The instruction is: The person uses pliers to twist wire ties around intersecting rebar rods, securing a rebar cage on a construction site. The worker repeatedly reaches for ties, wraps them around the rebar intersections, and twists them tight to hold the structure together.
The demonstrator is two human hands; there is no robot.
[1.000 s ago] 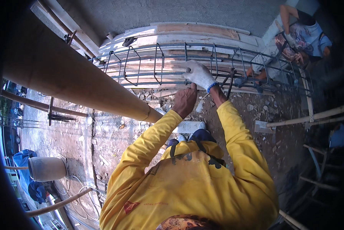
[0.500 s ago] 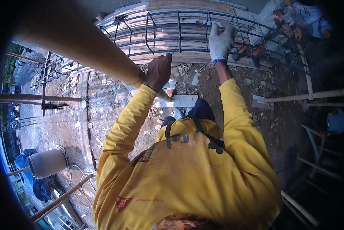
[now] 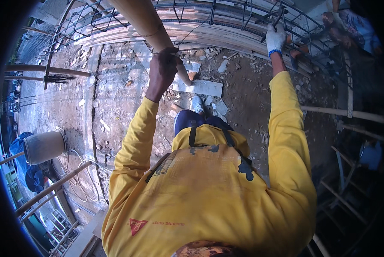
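My bare left hand (image 3: pixel 162 70) is closed in front of a thick bamboo pole (image 3: pixel 151 28). A thin dark wire (image 3: pixel 194 29) runs from its fingers up toward the rebar cage (image 3: pixel 174 20), and the fingers appear to grip it. On the right, my gloved right hand (image 3: pixel 276 39) is closed around a dark metal tool that looks like pincers (image 3: pixel 279 18), against the cage's bars. The fingers under the glove are partly hidden by the bars and by their own grip.
Stacked timber boards (image 3: pixel 123 33) lie behind the cage. A pale board (image 3: pixel 204 88) lies on rubble-strewn ground by my feet. At left stand a barrel (image 3: pixel 44 147) and a coiled hose (image 3: pixel 78 175); bamboo rails (image 3: pixel 346 114) cross at right. Another person (image 3: pixel 357 30) is at the far right.
My right hand has moved right along the cage, and the dark tool now shows in it. My left hand has shifted left, away from the cage, with the wire stretched out. The view has shifted too.
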